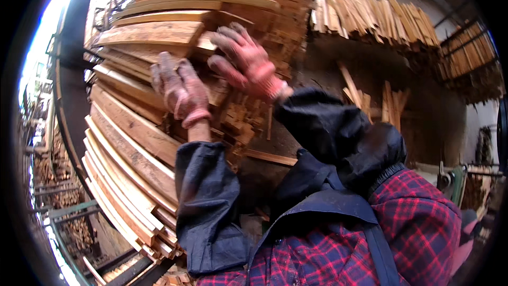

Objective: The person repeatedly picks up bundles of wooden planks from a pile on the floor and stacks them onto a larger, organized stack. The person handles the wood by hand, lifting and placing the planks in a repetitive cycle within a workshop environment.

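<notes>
My left hand (181, 90), in a dirt-stained pink glove, is over the big stack of sawn wooden boards (135, 119). Its fingers are extended and slightly apart, with nothing visible in them. My right hand (243, 59), gloved the same way, is just beyond the right end of a broad light board (153, 33). Its fingers are stretched forward and the thumb stands off to the side; no held piece shows. Whether either glove touches the wood beneath is hard to tell. Dark sleeve covers (207, 201) reach over both forearms.
Below my right wrist, stacked board ends (239, 122) jut out unevenly. A dark metal post (71, 74) rises along the left side of the stack. At the far right stands a row of wooden slats (375, 16), with several loose pieces (390, 106) leaning nearer.
</notes>
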Tool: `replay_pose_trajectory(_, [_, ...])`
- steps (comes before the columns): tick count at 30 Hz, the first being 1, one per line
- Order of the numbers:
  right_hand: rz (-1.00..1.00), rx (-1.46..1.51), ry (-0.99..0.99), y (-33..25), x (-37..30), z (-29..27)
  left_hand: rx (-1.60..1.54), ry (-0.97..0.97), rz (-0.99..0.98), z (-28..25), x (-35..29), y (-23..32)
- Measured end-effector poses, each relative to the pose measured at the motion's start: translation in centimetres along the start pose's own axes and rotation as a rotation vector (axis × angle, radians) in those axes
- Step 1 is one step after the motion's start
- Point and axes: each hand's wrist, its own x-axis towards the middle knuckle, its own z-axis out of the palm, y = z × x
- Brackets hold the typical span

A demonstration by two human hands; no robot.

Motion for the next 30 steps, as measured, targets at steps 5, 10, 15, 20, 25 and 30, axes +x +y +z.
replay_pose_trajectory(5, [0.585, -0.165, -0.332, -0.4, -16.8, -9.1, 0.052, -0.039, 0.002, -2.5, 1.2, 0.6])
replay_pose_trajectory(10, [0.974, -0.571, -0.49, -1.7, -31.4, -22.0, 0.018, -0.216, 0.273, 1.4, 3.3, 6.6])
replay_pose_trajectory(15, [1.179, -0.384, -0.484, -2.1, -32.5, -21.5, 0.132, -0.376, 0.844, 7.2, 6.3, 13.4])
replay_pose_trajectory(20, [1.282, -0.171, -0.437, -1.7, -34.3, -22.5, 0.196, -0.776, 0.831, 13.0, 8.3, 12.6])
replay_pose_trajectory(25, [1.504, -0.222, -0.433, 0.0, -36.1, -29.0, 0.026, -0.727, 0.129, 9.0, 11.1, 9.5])
replay_pose_trajectory(30, [1.538, -0.325, -0.342, 4.1, -34.6, -36.2, 0.259, -0.736, 0.272, 11.7, 12.1, 8.4])
